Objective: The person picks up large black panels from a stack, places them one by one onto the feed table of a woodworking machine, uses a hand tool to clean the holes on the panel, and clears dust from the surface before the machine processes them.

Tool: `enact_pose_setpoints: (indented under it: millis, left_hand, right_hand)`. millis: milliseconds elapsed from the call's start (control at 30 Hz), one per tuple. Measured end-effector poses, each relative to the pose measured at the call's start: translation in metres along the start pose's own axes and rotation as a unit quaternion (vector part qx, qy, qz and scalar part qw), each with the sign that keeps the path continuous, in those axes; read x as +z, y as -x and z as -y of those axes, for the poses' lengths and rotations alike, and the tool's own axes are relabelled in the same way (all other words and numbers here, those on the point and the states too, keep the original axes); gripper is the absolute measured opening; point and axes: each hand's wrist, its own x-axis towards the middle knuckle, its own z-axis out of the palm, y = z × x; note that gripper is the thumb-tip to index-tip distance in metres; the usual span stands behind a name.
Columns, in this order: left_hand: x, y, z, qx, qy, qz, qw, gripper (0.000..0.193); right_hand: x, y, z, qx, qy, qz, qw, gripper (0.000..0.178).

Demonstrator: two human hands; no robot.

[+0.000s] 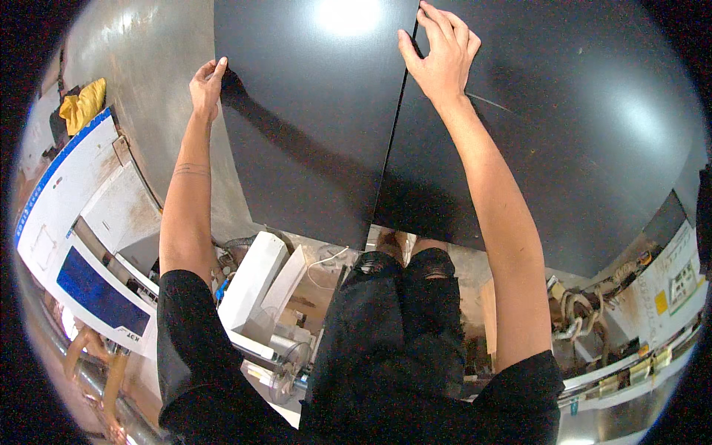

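Note:
Two large dark flat panels lie side by side, with a narrow gap between them. My left hand (208,85) is closed at the outer edge of the left panel (311,96), thumb pointing up along that edge. My right hand (443,55) is over the gap between the panels. Its thumb and fingers are apart, the fingertips close to the gap and the heel of the hand above the right panel (549,133). Whether its fingertips press on either panel I cannot tell.
A bare metal surface (167,74) borders the left panel. White machine housing with a blue window (100,289) stands at the left, a yellow cloth (83,106) beyond it. Below are a white box-shaped part (254,278) and cables; hoses (582,315) and a grey machine panel (667,282) are at the right.

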Motion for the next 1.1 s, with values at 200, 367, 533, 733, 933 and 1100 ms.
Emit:
enact_pose_setpoints:
  millis: [200,367,533,733,933,1100]
  left_hand:
    - [-0.002,0.013,-0.001,0.034,-0.032,0.024,0.999,0.066]
    - [-0.017,0.065,0.065,0.144,-0.175,-0.036,0.973,0.070]
    - [-0.042,0.191,0.142,0.033,-0.223,-0.029,0.974,0.063]
    - [-0.054,0.245,0.197,0.027,-0.047,0.040,0.998,0.063]
    - [-0.053,0.214,0.193,-0.007,0.014,0.027,1.000,0.054]
    - [-0.059,0.200,0.215,0.019,-0.073,0.009,0.997,0.057]
  right_hand:
    - [-0.017,-0.002,0.012,0.022,-0.040,0.010,0.999,0.038]
    - [-0.034,0.030,-0.008,-0.009,-0.072,0.029,0.997,0.042]
    - [-0.097,0.142,0.035,0.096,-0.054,0.096,0.989,0.036]
    - [-0.112,0.297,0.128,0.077,-0.079,0.291,0.950,0.058]
    - [-0.127,0.339,0.168,0.016,0.002,0.468,0.883,0.097]
    - [-0.124,0.349,0.166,-0.069,0.070,0.475,0.875,0.107]
